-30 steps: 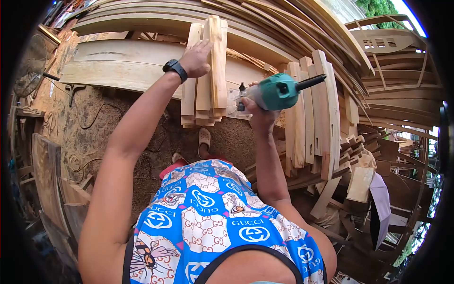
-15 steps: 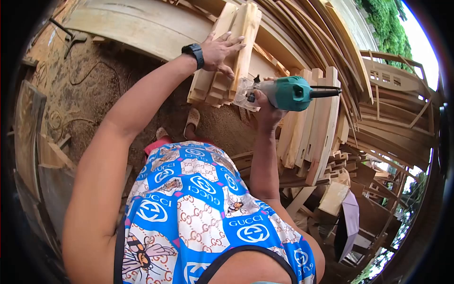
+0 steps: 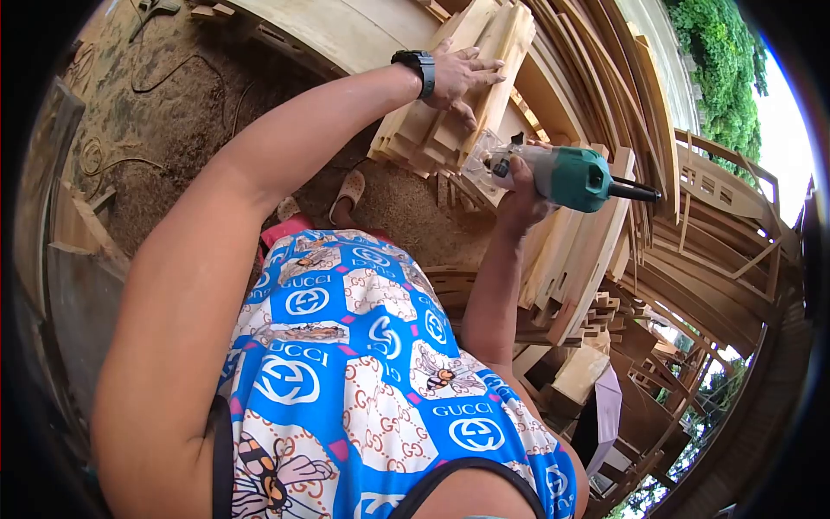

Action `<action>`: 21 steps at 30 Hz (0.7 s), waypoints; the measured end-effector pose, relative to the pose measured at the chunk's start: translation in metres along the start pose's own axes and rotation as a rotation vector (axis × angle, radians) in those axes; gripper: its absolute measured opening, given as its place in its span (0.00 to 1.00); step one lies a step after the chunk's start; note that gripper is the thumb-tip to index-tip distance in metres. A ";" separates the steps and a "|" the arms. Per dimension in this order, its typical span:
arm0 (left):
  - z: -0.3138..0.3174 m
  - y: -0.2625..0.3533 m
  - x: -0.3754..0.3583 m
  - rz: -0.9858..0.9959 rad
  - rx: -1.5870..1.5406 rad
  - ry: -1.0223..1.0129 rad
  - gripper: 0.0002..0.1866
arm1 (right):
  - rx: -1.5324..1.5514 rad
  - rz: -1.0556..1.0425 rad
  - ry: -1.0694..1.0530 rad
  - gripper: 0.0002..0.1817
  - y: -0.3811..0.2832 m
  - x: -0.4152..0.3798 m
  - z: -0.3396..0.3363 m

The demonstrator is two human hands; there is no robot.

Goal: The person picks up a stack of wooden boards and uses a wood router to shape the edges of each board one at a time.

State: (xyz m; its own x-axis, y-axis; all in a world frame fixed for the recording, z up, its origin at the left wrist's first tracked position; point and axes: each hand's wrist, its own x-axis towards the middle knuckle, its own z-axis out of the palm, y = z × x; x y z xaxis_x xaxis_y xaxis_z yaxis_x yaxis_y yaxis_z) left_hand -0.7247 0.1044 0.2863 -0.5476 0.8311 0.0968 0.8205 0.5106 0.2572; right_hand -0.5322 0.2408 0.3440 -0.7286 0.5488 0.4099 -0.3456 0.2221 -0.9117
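Head view
Left hand (image 3: 458, 78): fingers spread, pressed flat on the slats (image 3: 450, 104), not gripping.
Right hand (image 3: 519, 186): clenched around the router (image 3: 558, 176).
Router: just right of the slats, its clear base against their edge.
Slats: a stacked bundle, on a plank (image 3: 346, 30).
Watch (image 3: 417, 65): on the left wrist, beside the slats.
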 end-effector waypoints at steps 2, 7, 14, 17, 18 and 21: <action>-0.001 0.000 0.001 -0.002 0.000 -0.043 0.61 | 0.008 -0.018 0.009 0.32 0.001 0.000 0.001; -0.001 0.001 0.001 -0.005 -0.002 -0.073 0.62 | -0.016 -0.001 0.040 0.32 -0.002 0.000 0.007; 0.005 -0.004 0.002 -0.004 -0.180 -0.048 0.66 | -0.002 -0.024 0.039 0.31 0.011 0.015 0.008; 0.010 -0.009 0.002 -0.009 -0.304 -0.021 0.68 | -0.052 -0.032 -0.005 0.33 0.016 0.030 0.012; 0.012 -0.011 0.002 0.000 -0.303 -0.020 0.68 | -0.056 -0.037 0.001 0.33 0.017 0.034 0.014; 0.012 -0.013 -0.001 -0.002 -0.387 -0.012 0.67 | -0.091 -0.027 0.013 0.31 0.023 0.050 0.016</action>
State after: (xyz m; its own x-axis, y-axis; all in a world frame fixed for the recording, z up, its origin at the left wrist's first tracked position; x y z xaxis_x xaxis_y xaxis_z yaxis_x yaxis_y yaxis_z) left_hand -0.7329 0.0991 0.2713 -0.5450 0.8340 0.0858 0.6958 0.3929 0.6012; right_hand -0.5861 0.2603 0.3443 -0.7119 0.5521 0.4341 -0.3090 0.3089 -0.8995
